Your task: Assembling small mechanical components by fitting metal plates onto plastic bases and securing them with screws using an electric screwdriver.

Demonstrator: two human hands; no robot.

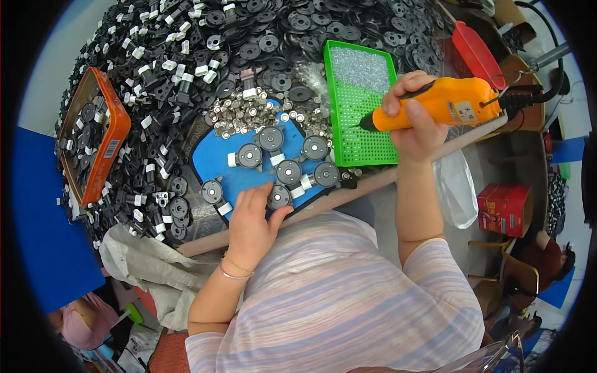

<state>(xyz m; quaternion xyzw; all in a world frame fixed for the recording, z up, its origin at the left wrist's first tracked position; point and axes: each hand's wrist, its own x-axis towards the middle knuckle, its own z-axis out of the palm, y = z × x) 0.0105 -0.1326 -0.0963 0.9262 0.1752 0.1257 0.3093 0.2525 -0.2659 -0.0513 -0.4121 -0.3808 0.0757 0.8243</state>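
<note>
My right hand (418, 118) is wrapped around an orange electric screwdriver (451, 102) with a black cable. The screwdriver's bit points left over a green perforated tray (364, 163), whose far part holds a heap of small silver screws (359, 68). On a blue mat (217, 163), the thumb and fingers of my left hand (252, 219) close around the edge of a dark caster (280, 197). Several similar grey-black casters (288, 172) with white tabs lie flat just beyond it. Small shiny metal fittings (239, 115) are piled at the mat's far edge.
Black plastic wheel discs (301, 23) and black brackets with white tabs (146, 74) heap the far and left side. An orange tin (112, 146) with parts stands tilted at left. At right are a red tray (477, 53) and a red box (505, 210). Other people sit nearby.
</note>
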